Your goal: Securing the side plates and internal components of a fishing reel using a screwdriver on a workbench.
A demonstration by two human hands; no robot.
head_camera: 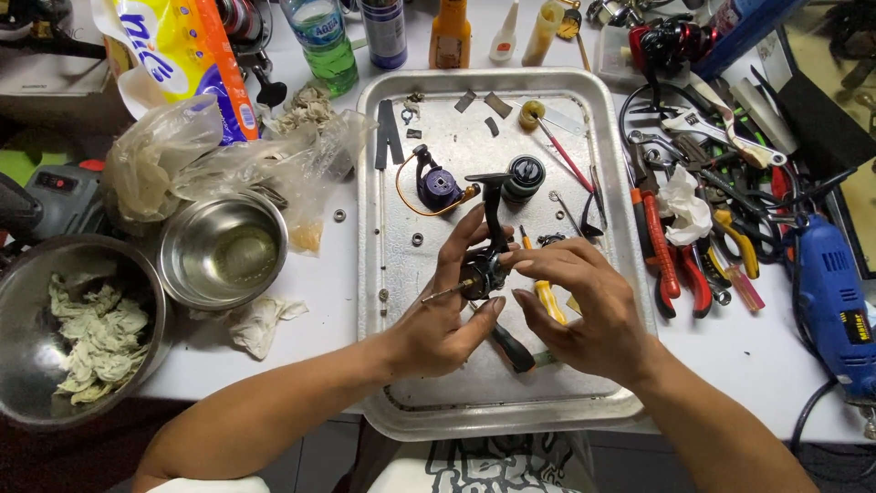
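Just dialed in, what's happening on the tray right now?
A person holds a small black fishing reel body over a metal tray with both hands. The left hand cradles it from below, while the right hand pinches it from the side. Loose parts lie on the tray: a purple spool piece, a black knob and small washers. A yellow-handled screwdriver lies under the right hand. Red pliers and a blue power tool lie right of the tray.

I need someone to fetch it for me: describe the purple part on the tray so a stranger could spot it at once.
Find the metal tray in the middle of the white table. In its upper half, above the left hand, lies the purple part, small and rounded, with a thin orange wire looping from it. It is the only purple piece there; the round black spool beside it is darker and has no wire.
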